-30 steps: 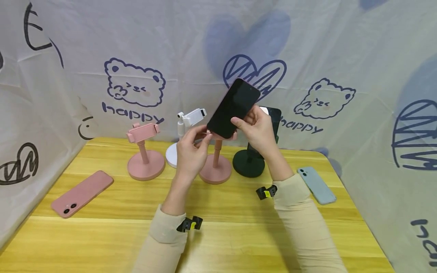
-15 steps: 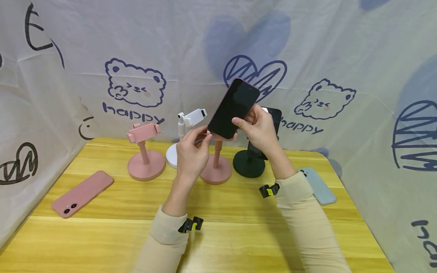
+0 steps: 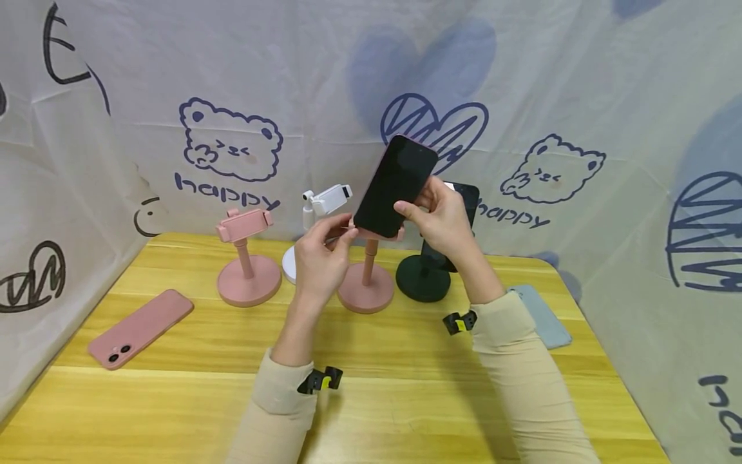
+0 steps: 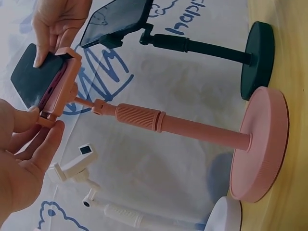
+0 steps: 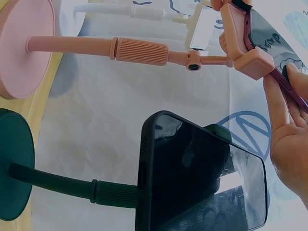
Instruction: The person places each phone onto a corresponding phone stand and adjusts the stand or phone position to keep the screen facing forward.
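A black-screened smartphone (image 3: 396,183) with a pinkish-purple edge leans in the clamp of the middle pink phone stand (image 3: 366,288). My right hand (image 3: 445,219) holds the phone by its right side, thumb on the screen and fingers behind. At the clamp's left end, my left hand (image 3: 321,263) pinches the holder between thumb and fingers. The left wrist view shows the phone's lower edge against the pink clamp (image 4: 63,86), the left thumb close to the phone's corner. In the right wrist view, the clamp's other end (image 5: 254,63) overlaps the phone's edge beside the right fingers.
A dark green stand (image 3: 423,280) bearing another phone (image 3: 466,195) stands just right. Leftward are a white stand (image 3: 328,200) and another pink stand (image 3: 248,281). A pink phone (image 3: 141,328) lies at the left, a pale blue phone (image 3: 545,319) at the right, partly behind the sleeve.
The phone's top has shifted slightly left and down, so it stands a little steeper. My left hand has moved slightly left, and the right forearm slightly right.
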Demonstrator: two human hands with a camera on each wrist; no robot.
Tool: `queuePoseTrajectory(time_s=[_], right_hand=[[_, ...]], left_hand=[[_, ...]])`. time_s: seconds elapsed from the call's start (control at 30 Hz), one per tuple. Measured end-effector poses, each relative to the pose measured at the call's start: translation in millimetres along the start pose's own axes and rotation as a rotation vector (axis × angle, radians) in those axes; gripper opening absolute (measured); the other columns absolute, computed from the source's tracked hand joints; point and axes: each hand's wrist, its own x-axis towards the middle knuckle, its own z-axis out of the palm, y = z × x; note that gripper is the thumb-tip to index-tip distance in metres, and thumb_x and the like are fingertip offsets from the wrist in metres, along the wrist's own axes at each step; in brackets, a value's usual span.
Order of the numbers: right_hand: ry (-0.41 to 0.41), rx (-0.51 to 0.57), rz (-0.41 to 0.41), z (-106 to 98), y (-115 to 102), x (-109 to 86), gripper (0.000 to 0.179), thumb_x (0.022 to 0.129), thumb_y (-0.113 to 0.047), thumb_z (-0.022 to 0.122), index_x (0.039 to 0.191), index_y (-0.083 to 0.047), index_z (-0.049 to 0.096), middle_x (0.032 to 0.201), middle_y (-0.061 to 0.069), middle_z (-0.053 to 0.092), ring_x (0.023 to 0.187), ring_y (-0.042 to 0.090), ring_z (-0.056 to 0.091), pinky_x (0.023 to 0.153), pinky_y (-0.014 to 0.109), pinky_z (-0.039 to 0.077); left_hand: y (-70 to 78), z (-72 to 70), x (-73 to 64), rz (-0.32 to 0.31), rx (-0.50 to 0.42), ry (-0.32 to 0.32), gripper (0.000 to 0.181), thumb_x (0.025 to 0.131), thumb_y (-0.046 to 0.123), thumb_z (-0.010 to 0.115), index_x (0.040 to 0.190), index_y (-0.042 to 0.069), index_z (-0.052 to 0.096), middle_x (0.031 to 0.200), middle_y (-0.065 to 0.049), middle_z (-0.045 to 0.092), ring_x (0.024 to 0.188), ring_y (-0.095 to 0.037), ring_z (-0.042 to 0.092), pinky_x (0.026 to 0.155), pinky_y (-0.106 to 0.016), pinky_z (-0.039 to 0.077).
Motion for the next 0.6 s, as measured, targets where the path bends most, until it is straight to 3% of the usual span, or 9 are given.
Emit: queuePoseTrajectory(time_s=[0.2,0.43,0.6], right_hand=[[-0.031,-0.055,-0.005,-1,-3,1.3,0.037,0.093,-0.010,0.079,0.126,-0.002,0.062,0.115,0.014,0.075,0.104,0.025,0.074,0.090,0.037,0.062],[-0.076,-0.116,0.010,-3,-10,4.6,0.037,0.095,-0.013,0.078,0.127,-0.004,0.063,0.113,0.013,0.074,0.106,0.025,0.073,0.098,0.044,0.058],[-0.131,-0.188,-0.008,-4,-17,7.5,0.035,0.094,-0.014,0.079,0.125,-0.006,0.065,0.110,0.010,0.073,0.100,0.024,0.073,0.099,0.046,0.056]], left_hand=[[-0.5,-2.4,1.2,-0.142,-0.094,-0.013,0.028,0.092,0.002,0.077,0.120,-0.003,0.074,0.112,-0.019,0.075,0.100,-0.030,0.073,0.090,-0.042,0.061],[-1.2,-3.2,1.5,-0.177,-0.149,-0.016,0.029,0.092,0.002,0.077,0.120,-0.003,0.074,0.113,-0.019,0.075,0.101,-0.029,0.072,0.088,-0.028,0.059],[-0.8,-3.3,1.5,-0.184,-0.151,-0.019,0.029,0.093,0.005,0.076,0.121,-0.003,0.074,0.115,-0.021,0.074,0.103,-0.029,0.071,0.090,-0.031,0.060]])
